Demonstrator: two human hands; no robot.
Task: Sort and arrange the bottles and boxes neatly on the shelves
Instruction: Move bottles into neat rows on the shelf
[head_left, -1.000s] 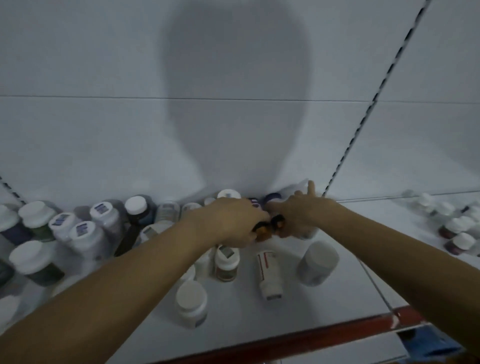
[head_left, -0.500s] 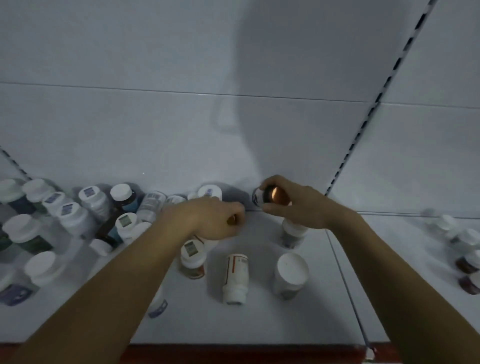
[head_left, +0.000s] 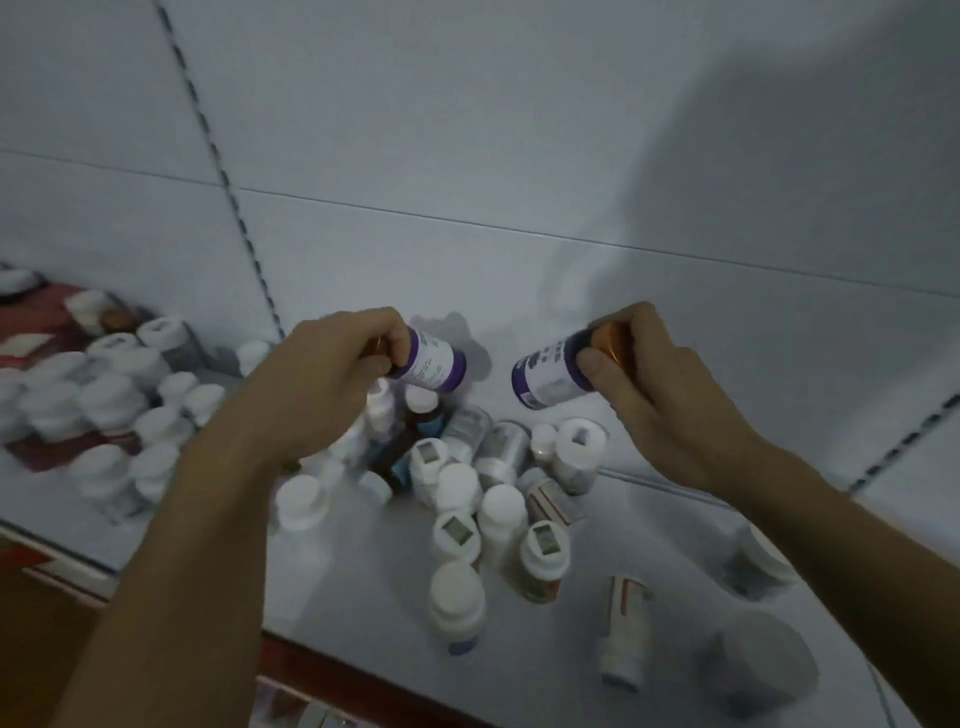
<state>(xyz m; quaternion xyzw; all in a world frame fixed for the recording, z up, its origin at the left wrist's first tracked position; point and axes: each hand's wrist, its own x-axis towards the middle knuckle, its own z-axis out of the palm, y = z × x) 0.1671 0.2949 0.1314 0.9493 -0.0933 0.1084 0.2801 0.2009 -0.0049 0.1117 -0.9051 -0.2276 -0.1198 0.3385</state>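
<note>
White-capped bottles (head_left: 104, 395) crowd the left end of the shelf (head_left: 363, 582), blurred. The left hand (head_left: 322, 379) holds a purple-banded bottle (head_left: 431, 364) tilted in the air above the middle heap (head_left: 488, 499), its fingers (head_left: 400, 338) curled round the cap end. Near it on the right, the right hand (head_left: 639, 374) grips a matching bottle (head_left: 550, 371) with a white label and an amber cap (head_left: 610, 338), fingers curled round that cap. The two bases face each other, apart.

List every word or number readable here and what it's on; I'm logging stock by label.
Nothing reads clearly.
On the left purple-labelled bottle, gripped by the left hand: print lines, blurred.
On the right purple-labelled bottle, gripped by the right hand: print blocks, blurred.
On the cap stickers of the white-capped bottles: too small to read.
</note>
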